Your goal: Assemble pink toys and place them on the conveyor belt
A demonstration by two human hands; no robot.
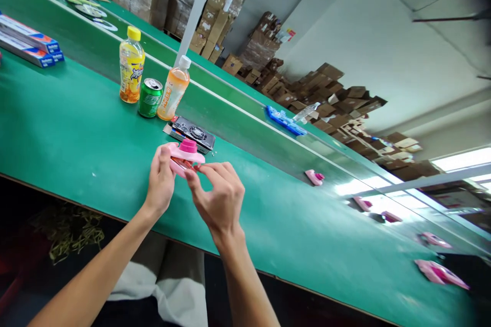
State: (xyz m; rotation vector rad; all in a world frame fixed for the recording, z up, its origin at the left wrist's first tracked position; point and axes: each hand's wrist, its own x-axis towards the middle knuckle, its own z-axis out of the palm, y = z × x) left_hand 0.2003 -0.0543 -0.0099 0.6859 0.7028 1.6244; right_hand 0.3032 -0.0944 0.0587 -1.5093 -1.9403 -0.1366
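Over the green table, my left hand (161,180) is closed around the left end of a pink toy camera (186,152) with a raised magenta lens facing up. A gap shows along the camera's near side, with something reddish-orange inside. My right hand (219,191) pinches at the right end of that gap with thumb and index finger; whether a small part sits between them I cannot make out. Just beyond the toy lies a small black and silver box (195,132) printed with a camera lens, its left flap open.
A yellow-capped bottle (131,69), a green can (150,98) and an orange drink bottle (174,89) stand beyond my hands. Long blue-white boxes (30,41) lie at left. Several pink toy pieces (315,177) and a blue tray (286,121) lie along the conveyor and table at right.
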